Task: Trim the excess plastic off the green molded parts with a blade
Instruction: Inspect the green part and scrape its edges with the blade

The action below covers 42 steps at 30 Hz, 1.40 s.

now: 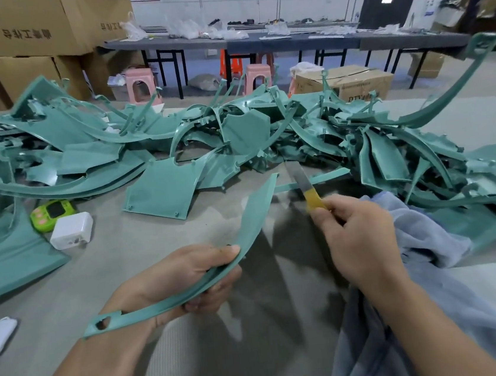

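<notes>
**Left hand** (pixel 194 274): your fingers and thumb are curled round a long curved green strip (pixel 255 211), gripping it near its middle. The wide end rises toward the pile. The narrow end, with its hole, points back past your wrist. You hold the strip above the table (pixel 141 237), and it touches nothing else.

**Right hand** (pixel 357 237): your fingers are wrapped tight on the yellow handle of the blade (pixel 298 176). The steel points away from you, toward the pile's near edge, and is apart from the strip, so no cut is under way.

**Pile** (pixel 233 127): green parts are heaped and tangled across the far half of the table, from left to right. Thin stalks and tabs stick up from many of them, which looks like excess not yet cut. No separate stack of finished parts can be told from the heap.

**Sundries:** a grey-blue cloth (pixel 430 229) lies under your right forearm. A green timer (pixel 51 211) and a white charger (pixel 72 229) sit just beside each other at left.

**Progress, as a judgement:** you have one strip in hand and most of the heap appears left to do. Whether this strip's edges are already clean is too fine to tell.
</notes>
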Each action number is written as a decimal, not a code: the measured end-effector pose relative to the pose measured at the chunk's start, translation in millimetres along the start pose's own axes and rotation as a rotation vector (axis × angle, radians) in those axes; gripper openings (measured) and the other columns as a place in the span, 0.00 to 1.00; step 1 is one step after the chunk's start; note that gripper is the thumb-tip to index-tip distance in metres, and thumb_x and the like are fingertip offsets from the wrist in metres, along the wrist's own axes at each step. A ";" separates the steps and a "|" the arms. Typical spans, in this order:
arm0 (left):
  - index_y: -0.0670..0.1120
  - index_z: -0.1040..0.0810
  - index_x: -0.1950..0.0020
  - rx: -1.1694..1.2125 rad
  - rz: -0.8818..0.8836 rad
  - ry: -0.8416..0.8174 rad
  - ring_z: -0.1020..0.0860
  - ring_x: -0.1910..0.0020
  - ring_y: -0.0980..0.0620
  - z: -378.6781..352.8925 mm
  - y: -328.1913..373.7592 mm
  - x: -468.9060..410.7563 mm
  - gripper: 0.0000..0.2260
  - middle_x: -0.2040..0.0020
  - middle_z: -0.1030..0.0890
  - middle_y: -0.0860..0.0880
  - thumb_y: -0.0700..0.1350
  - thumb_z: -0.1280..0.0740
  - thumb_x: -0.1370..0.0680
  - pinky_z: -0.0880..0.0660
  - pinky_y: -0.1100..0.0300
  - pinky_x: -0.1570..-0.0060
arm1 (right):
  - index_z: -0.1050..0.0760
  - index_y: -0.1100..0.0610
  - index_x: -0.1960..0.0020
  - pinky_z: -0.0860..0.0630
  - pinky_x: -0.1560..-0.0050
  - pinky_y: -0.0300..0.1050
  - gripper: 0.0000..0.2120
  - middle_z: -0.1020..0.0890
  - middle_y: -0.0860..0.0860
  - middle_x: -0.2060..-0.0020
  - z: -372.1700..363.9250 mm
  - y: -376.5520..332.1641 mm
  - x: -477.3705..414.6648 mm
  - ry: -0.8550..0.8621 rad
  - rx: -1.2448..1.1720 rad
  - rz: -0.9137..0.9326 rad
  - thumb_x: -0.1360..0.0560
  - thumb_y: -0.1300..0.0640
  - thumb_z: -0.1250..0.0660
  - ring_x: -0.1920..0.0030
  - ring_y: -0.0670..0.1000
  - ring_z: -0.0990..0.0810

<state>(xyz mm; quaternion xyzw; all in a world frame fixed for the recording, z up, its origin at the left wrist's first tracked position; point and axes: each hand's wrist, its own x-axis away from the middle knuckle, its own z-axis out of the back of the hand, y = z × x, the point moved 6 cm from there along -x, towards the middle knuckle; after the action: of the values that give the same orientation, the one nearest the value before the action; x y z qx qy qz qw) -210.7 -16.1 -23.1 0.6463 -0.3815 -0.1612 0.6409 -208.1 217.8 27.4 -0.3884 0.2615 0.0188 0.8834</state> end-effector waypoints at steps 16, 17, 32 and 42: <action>0.47 0.29 0.72 -0.041 0.026 0.060 0.39 0.83 0.53 -1.8 1.9 -7.1 0.23 0.80 0.34 0.49 0.56 0.40 0.20 0.39 0.64 0.80 | 0.23 0.54 0.60 0.34 0.70 0.41 0.11 0.24 0.50 0.71 -18.3 -12.2 12.1 -0.227 -0.074 0.015 0.20 0.53 0.32 0.72 0.45 0.31; 0.47 0.28 0.73 -0.064 0.039 0.095 0.38 0.82 0.53 -1.9 3.2 -6.9 0.23 0.79 0.33 0.48 0.56 0.38 0.20 0.39 0.63 0.80 | 0.24 0.55 0.61 0.33 0.70 0.46 0.13 0.24 0.50 0.72 -13.4 -3.4 4.7 -0.130 -0.033 -0.078 0.19 0.53 0.33 0.72 0.46 0.31; 0.40 0.22 0.68 -0.499 -0.443 1.441 0.23 0.64 0.44 22.4 30.8 23.5 0.34 0.68 0.19 0.46 0.67 0.47 0.22 0.25 0.47 0.59 | 0.17 0.60 0.60 0.19 0.53 0.56 0.07 0.17 0.67 0.44 -68.8 -47.1 64.0 -0.753 -1.174 -0.820 0.27 0.58 0.31 0.54 0.61 0.17; 0.52 0.14 0.58 -0.277 -0.347 0.712 0.28 0.76 0.53 3.4 16.4 -20.1 0.09 0.74 0.22 0.48 0.46 0.32 0.20 0.30 0.61 0.72 | 0.17 0.59 0.63 0.30 0.62 0.44 0.15 0.20 0.63 0.65 -28.6 -21.6 22.6 -0.249 -0.852 -0.445 0.19 0.63 0.35 0.68 0.51 0.28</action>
<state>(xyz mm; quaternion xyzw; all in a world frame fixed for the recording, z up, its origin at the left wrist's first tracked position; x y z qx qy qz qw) -230.9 -2.6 -13.6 0.6242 0.0035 -0.0828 0.7769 -196.3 179.0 15.1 -0.7563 0.0338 -0.0190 0.6531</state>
